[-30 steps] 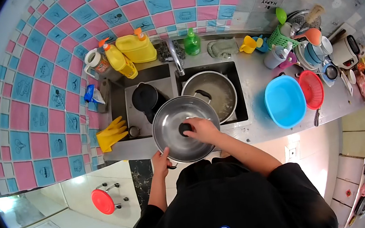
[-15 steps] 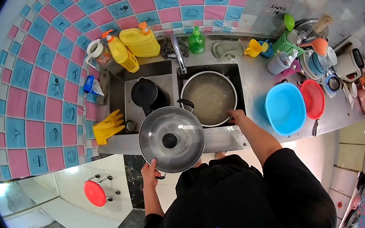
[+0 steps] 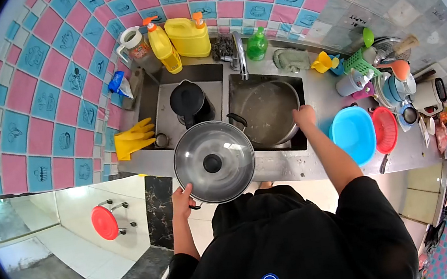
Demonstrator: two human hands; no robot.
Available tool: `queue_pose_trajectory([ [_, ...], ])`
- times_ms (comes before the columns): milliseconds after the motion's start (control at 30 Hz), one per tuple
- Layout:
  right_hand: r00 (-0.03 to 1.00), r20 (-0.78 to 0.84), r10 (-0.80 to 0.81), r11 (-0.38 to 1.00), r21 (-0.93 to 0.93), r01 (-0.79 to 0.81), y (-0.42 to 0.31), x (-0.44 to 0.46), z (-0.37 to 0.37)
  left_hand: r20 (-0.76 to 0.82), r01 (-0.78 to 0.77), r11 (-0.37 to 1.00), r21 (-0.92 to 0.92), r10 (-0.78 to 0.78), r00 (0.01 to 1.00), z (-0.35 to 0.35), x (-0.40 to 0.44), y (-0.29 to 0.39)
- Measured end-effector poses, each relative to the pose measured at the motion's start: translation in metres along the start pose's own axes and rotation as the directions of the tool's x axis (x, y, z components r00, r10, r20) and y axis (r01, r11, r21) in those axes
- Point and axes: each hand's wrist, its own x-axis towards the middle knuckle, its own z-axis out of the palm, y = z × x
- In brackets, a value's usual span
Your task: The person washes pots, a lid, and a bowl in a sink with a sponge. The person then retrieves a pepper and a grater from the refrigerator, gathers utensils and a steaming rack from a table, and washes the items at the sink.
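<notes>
My left hand (image 3: pixel 182 202) is closed at the near black handle of a wide two-handled pan covered by a glass lid (image 3: pixel 193 149) with a black knob. The pan is at the front edge of the sink counter. My right hand (image 3: pixel 304 116) grips the right rim of a round metal basin (image 3: pixel 268 113) in the right sink bowl. Cloudy water lies in the basin, which looks tilted. A black-lidded kettle (image 3: pixel 186 96) stands in the left sink bowl (image 3: pixel 157 106), just beyond the pan.
The faucet (image 3: pixel 241 60) reaches over the right bowl. Yellow bottles (image 3: pixel 190 38) and a green soap bottle (image 3: pixel 257 44) line the wall. Yellow gloves (image 3: pixel 135 140) lie left of the sink. A blue basin (image 3: pixel 353 135) and red colander (image 3: pixel 385 129) sit at right.
My right hand has moved up along the metal basin's rim, and the basin has tipped, its water shifting. The view has turned slightly. My left hand keeps its hold on the pan.
</notes>
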Motion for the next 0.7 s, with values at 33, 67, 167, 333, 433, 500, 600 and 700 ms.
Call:
queue_pose_trajectory([
  [33, 0.998, -0.046, -0.035, 0.999, -0.036, 0.033, -0.005, 0.001, -0.007, 0.0, 0.001, 1.0, -0.004, -0.001, 1.0, 0.0, 0.002, 0.0],
  [67, 0.993, -0.091, -0.074, 0.995, -0.073, 0.068, -0.011, 0.002, -0.012, 0.009, 0.002, 1.0, -0.004, -0.002, 1.0, 0.0, 0.004, 0.002],
  [167, 0.982, -0.09, -0.165, 0.97, -0.194, 0.145, -0.031, 0.007, -0.025, 0.032, 0.007, 1.0, 0.004, -0.008, 0.999, -0.002, 0.008, 0.004],
  [333, 0.952, -0.03, -0.305, 0.888, -0.37, 0.273, -0.069, -0.02, -0.04, 0.075, -0.001, 0.999, 0.04, -0.002, 0.997, -0.001, 0.015, 0.012],
  [433, 0.93, -0.073, -0.36, 0.873, -0.379, 0.308, -0.08, -0.038, -0.046, 0.091, -0.01, 0.997, 0.074, 0.003, 0.996, -0.001, 0.02, 0.017],
  [500, 0.909, -0.128, -0.396, 0.875, -0.354, 0.331, -0.084, -0.043, -0.055, 0.114, -0.005, 0.997, 0.071, -0.004, 0.994, 0.0, 0.023, 0.02],
  [600, 0.779, -0.315, -0.542, 0.834, -0.313, 0.454, -0.089, -0.058, -0.072, 0.139, 0.003, 0.996, 0.091, -0.016, 0.99, 0.003, 0.026, 0.027],
  [700, 0.505, -0.479, -0.718, 0.686, -0.365, 0.629, -0.095, -0.07, -0.092, 0.17, 0.002, 0.994, 0.114, -0.021, 0.985, 0.004, 0.033, 0.032],
])
